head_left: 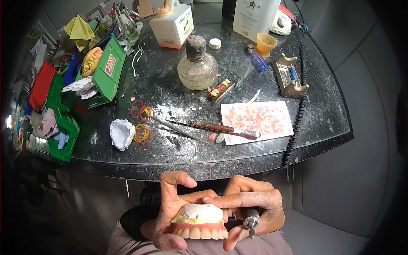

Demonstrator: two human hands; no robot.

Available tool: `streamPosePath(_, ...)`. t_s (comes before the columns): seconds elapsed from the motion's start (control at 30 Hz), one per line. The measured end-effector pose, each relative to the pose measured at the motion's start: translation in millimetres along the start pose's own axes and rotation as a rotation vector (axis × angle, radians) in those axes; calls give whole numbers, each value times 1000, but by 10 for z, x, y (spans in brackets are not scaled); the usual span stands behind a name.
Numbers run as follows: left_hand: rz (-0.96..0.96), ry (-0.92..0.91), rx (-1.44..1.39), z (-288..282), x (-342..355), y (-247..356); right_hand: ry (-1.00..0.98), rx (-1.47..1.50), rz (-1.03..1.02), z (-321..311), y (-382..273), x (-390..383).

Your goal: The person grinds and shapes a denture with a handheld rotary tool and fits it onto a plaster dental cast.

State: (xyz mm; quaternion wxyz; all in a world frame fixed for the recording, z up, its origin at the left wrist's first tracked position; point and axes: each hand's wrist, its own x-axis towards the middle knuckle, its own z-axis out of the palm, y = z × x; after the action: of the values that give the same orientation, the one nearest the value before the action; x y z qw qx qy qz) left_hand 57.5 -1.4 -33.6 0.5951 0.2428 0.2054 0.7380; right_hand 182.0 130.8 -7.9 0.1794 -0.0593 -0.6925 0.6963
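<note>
Just in front of the table edge, over my lap, my left hand [166, 212] holds a denture [199, 232] with pink gum and a row of cream teeth. A white and yellowish plaster cast [199, 212] sits on top of it. My left thumb lies beside the teeth, and the left index finger is raised and bent. My right hand [259, 202] grips a dark metal rotary handpiece [251, 220], its tip facing me. The right index finger stretches left and touches the top of the cast; the right thumb lies beside the teeth. Fine dust coats both hands.
On the table lie a wooden-handled knife [212, 126], a card with pink wax shavings [276, 114], rubber bands [143, 133] and a plaster piece [122, 134]. Behind stand a glass burner [197, 70], a tool holder [284, 80] and green bins [106, 68]. A coiled cord [299, 114] hangs over the right edge.
</note>
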Motion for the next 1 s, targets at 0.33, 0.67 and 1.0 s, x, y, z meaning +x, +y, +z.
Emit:
streamPosePath(0.33, -34, 121, -268, 59, -37, -4, 138, -104, -302, 72, 107, 23)
streamPosePath(0.67, -57, 3, -39, -85, -18, 32, 57, -109, -35, 49, -20, -16)
streamPosePath(1.0, -53, -78, 2, -119, 5, 79, 82, -204, -240, 61, 10, 25)
